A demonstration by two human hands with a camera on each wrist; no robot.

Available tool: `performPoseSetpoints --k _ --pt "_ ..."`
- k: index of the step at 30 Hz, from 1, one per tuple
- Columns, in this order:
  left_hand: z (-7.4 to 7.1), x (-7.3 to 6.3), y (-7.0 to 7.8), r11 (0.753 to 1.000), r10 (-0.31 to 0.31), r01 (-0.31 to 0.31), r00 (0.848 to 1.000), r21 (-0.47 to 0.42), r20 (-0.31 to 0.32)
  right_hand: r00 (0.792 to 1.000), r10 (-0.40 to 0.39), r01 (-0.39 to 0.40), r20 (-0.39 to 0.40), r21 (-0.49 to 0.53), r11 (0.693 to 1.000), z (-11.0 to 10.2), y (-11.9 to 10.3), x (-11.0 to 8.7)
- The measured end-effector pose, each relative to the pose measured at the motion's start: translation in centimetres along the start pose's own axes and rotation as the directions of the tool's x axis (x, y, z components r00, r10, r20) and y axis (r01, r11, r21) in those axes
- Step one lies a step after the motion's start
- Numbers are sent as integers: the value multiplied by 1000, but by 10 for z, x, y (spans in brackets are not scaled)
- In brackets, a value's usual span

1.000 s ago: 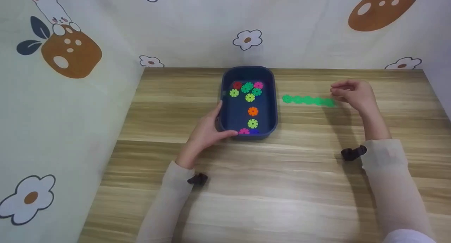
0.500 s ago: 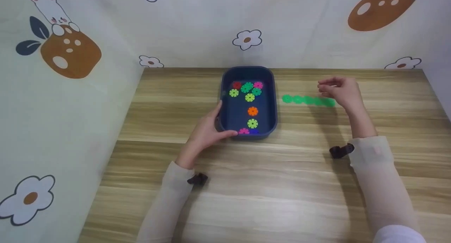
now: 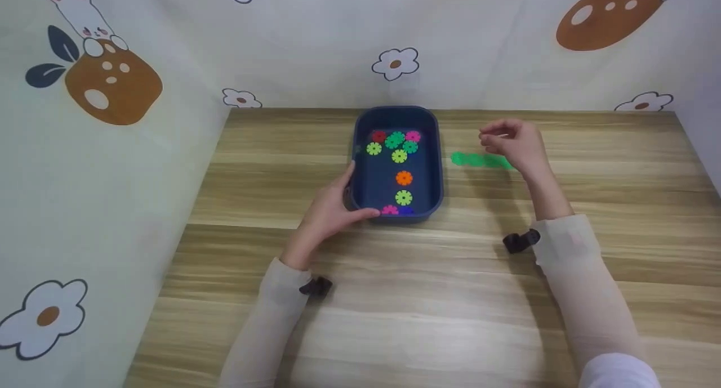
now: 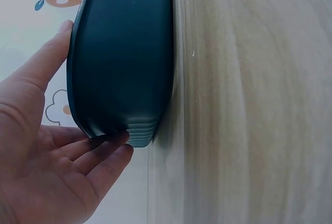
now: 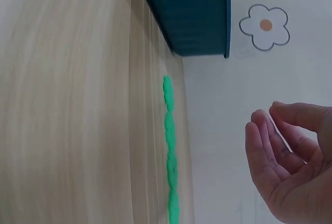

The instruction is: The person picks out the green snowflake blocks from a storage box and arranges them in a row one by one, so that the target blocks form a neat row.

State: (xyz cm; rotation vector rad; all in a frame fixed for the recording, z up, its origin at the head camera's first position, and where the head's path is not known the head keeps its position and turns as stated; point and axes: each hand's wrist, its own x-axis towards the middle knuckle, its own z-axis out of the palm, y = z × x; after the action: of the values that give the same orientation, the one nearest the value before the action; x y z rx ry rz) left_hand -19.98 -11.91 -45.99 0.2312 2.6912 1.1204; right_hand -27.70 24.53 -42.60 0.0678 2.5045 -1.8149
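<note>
My left hand [image 3: 329, 205] holds a dark blue plastic bin [image 3: 436, 185] at its near left corner. The thumb lies at the front rim and the fingers run along the left wall; the left wrist view shows the hand [image 4: 67, 156] spanning the bin's outside [image 4: 124, 53]. Inside lie several snowflake discs, among them an orange one [image 3: 404, 178] and a yellow-green one [image 3: 403, 197]. Above the table, right of the bin, hovers my right hand [image 3: 521, 146], its fingers loosely bent and nothing between them. Below it lies a row of green snowflake discs [image 3: 476, 160], its right end hidden.
The wood-grain table [image 3: 428, 309] meets a patterned cloth wall [image 3: 315, 50] behind the bin, with another on the left. Small black devices [image 3: 317, 286] sit at both sleeve cuffs.
My right hand has moved left above the green row, toward the bin, and now covers the row's right end. The left hand and the bin have stayed in place.
</note>
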Motion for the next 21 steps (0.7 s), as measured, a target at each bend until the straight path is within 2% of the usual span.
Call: performPoseSetpoints --k 5,12,21 --pt "0 0 0 1000 -3 3 1000 -3 -1 999 -33 33 28 -6 999 18 -4 3" --pt "1 0 -1 1000 5 -5 1000 -8 -6 998 -58 56 40 45 997 43 -15 5" --pt "-1 -1 0 1000 -6 6 1000 -20 9 995 -88 88 43 15 996 80 -29 3"
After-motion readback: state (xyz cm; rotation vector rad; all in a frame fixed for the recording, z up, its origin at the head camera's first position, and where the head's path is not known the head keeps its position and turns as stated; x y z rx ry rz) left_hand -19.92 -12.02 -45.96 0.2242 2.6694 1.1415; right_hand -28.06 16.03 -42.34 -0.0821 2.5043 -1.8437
